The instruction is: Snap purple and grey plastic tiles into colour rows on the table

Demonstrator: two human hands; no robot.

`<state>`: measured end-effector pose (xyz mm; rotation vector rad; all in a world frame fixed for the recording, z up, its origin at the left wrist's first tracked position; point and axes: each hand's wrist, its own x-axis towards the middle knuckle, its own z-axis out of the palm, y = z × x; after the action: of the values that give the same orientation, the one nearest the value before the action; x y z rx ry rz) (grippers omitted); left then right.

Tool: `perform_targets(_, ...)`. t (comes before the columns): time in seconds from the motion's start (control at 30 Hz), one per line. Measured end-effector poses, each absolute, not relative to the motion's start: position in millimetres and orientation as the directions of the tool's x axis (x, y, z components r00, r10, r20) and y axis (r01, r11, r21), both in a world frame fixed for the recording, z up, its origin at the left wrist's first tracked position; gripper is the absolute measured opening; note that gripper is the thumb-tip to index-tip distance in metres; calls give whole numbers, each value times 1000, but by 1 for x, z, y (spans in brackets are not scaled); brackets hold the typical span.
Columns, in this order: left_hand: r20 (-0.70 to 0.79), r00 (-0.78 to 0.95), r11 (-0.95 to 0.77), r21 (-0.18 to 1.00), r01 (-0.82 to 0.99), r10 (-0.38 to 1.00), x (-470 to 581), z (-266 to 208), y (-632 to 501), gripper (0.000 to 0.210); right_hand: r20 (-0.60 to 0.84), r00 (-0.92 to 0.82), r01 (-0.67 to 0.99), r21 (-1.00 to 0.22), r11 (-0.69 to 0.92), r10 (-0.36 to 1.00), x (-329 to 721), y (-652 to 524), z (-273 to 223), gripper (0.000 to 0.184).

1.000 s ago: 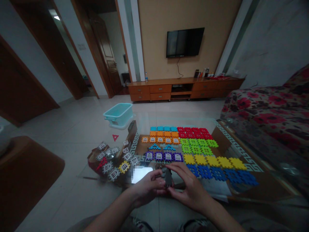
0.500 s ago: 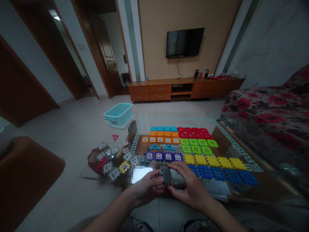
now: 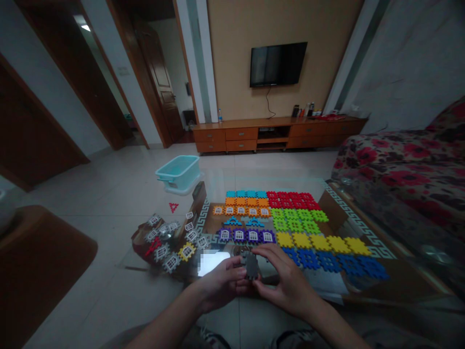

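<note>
Between my two hands is a small dark grey interlocking block (image 3: 251, 266) with notched edges, held over the near edge of the glass table. My left hand (image 3: 225, 281) grips its left side, thumb on the near face. My right hand (image 3: 285, 278) pinches its right side from top and bottom. Just beyond lie purple window tiles (image 3: 247, 235) in a row, with yellow tiles (image 3: 319, 242) and blue tiles (image 3: 330, 261) to the right. Farther back are orange tiles (image 3: 241, 201), light blue tiles (image 3: 246, 194), red tiles (image 3: 290, 199) and green tiles (image 3: 298, 220).
Loose grey window tiles (image 3: 170, 262) and a yellow window tile (image 3: 187, 251) lie at the table's left end. A bright white rectangle (image 3: 213, 262) is left of my hands. Beyond the table, a turquoise bin (image 3: 178, 173) stands on the floor. A flowered sofa (image 3: 403, 160) is at right.
Almost nothing differs. Both hands keep the grey block in the same place, with only a very slight shift of it.
</note>
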<state>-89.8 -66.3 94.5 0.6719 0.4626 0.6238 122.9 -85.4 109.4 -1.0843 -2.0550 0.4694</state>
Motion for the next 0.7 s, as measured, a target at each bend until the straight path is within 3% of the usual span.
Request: perform_targets(0.7,-195,731,627,680,-379,653,-90,93,-67,45,463,-347,542,-611,577,816,123,-85,112,53)
